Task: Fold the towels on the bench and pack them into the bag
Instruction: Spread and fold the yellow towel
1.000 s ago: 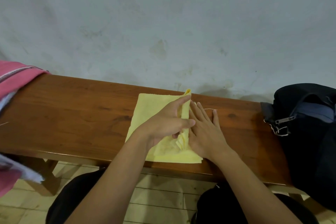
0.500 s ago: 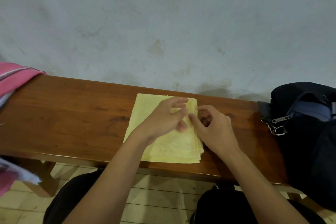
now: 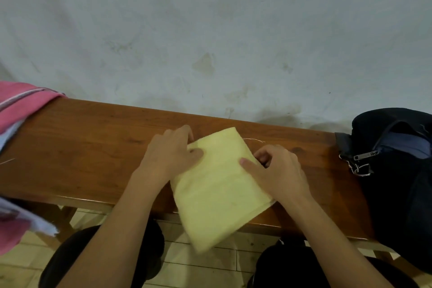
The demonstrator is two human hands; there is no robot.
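A stained pale wall [image 3: 210,30] fills the upper half of the frame, and below it a long brown wooden bench [image 3: 93,147] runs from the left edge to the right. At the right edge a dark bag [image 3: 397,182] sits on the bench end, its zip pull and a blue lining showing at the open top. Pink and white towels [image 3: 16,105] hang over the bench's left end, at the left edge of the frame. At centre, a folded yellow towel [image 3: 217,189] lies tilted across the bench's near edge, its lower corner hanging out over the tiled floor [image 3: 210,264]. My left hand [image 3: 170,156] grips the towel's upper left side, thumb on top and fingers curled round the edge. My right hand [image 3: 278,170] grips the right side, thumb pressed on the top face and fingers curled under. A loose thread [image 3: 253,140] lies on the wood just beside the towel's upper corner.
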